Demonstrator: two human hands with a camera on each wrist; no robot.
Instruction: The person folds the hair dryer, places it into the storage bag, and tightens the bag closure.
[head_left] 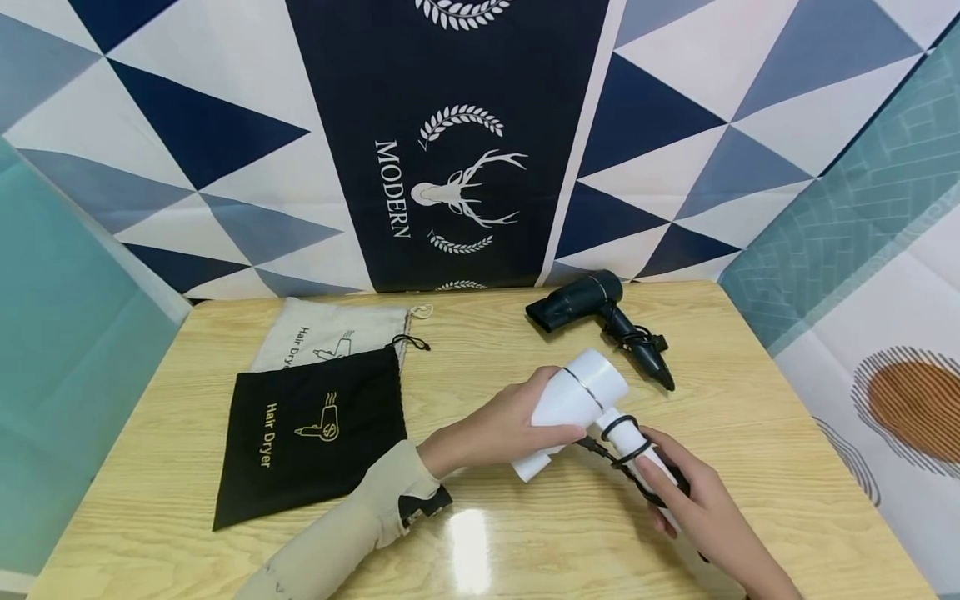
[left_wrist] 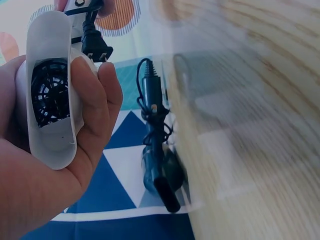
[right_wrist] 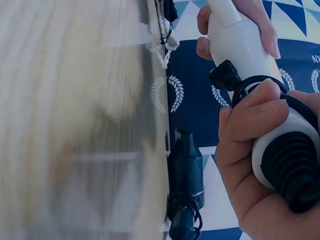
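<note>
Between both hands a white hair dryer (head_left: 573, 396) is held above the wooden table. My left hand (head_left: 498, 425) grips its barrel, fingers on top and thumb along the near side. In the left wrist view the flat nozzle (left_wrist: 51, 145) faces the camera, with a dark grille inside. My right hand (head_left: 693, 492) is wrapped round the handle (right_wrist: 300, 125), where the black cord (head_left: 630, 457) is wound. A two-pin plug (left_wrist: 95, 44) hangs by the handle. The ribbed cord sleeve (right_wrist: 292, 165) sticks out at the handle's end.
A black hair dryer (head_left: 581, 302) with its cord wound round the handle lies at the table's back right. On the left, a black drawstring bag (head_left: 315, 433) marked "Hair Dryer" overlaps a white one (head_left: 292, 329). Patterned cloth (head_left: 480, 258) stands behind the table (head_left: 517, 542).
</note>
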